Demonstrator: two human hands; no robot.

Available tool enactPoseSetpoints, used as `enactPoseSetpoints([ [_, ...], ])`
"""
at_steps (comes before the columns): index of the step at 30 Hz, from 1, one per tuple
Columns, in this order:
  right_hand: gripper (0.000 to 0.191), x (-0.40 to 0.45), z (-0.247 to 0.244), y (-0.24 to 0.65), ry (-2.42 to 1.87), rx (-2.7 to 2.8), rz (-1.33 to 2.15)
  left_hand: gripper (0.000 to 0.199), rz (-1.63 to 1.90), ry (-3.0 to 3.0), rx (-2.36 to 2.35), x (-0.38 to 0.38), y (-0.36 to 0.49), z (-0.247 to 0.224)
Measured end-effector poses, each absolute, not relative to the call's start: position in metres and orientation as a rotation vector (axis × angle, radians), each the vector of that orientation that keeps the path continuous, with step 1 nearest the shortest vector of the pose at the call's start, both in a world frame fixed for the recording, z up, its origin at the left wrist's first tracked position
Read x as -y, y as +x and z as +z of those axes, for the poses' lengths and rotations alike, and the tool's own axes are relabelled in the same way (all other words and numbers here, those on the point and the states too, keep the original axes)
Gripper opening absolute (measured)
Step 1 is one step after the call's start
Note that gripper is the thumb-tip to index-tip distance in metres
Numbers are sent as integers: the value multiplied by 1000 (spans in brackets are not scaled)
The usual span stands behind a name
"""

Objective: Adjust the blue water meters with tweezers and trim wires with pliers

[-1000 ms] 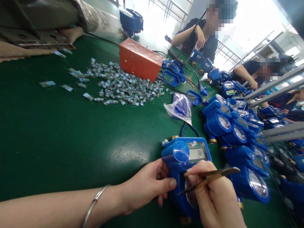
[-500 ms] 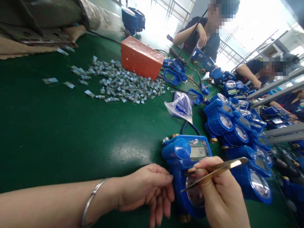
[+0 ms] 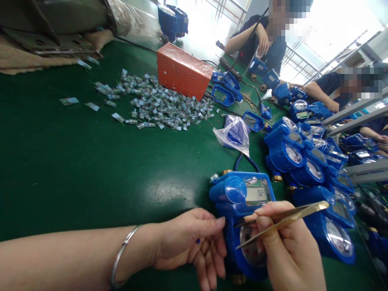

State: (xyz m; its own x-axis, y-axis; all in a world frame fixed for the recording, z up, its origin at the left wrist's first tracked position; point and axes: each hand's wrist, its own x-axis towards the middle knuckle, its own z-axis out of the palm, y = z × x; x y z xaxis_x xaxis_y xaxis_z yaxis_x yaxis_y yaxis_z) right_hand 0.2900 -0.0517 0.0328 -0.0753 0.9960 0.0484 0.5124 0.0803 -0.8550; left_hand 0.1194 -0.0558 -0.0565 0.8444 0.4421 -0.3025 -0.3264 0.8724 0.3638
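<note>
A blue meter [image 3: 226, 202] with a lit display and a round dial lies on the green table in front of me. At its left side is my left hand [image 3: 194, 242], palm partly up with fingers loosely curled; a tiny blue piece [image 3: 198, 241] shows in the palm. My right hand [image 3: 287, 246] is closed on metal tweezers [image 3: 298, 214], whose tips stand apart over the lower part of the meter. The hand hides part of the dial.
Many blue meters [image 3: 291, 155] are piled to the right. Behind are a plastic bag of blue pieces [image 3: 233, 135], an orange box [image 3: 183, 72] and a heap of small parts [image 3: 163, 107]. Two people [image 3: 266, 44] [image 3: 324, 91] sit beyond, beside grey rails [image 3: 357, 109].
The whole scene has shifted slightly to the right in view. My left palm has opened a little, and a tiny blue piece now shows in it. The tweezers remain in my right hand.
</note>
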Motion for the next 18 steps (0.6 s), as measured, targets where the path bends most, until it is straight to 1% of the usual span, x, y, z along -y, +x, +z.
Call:
enactPoseSetpoints([
  [4,11,53,29,290,-1470,1500,917,51,417,306,-422,55,118,-56],
  [9,4,46,31,293,-1037,1248,1077,54,379,467,-593,52,115,-49],
  [11,3,40,34,299,-922,1139,1047,54,447,589,-701,56,116,-44],
  [15,10,30,30,317,-852,946,876,49,673,867,-827,64,114,-35],
  [18,11,34,16,324,-852,814,969,45,752,1032,-1003,66,111,-31],
])
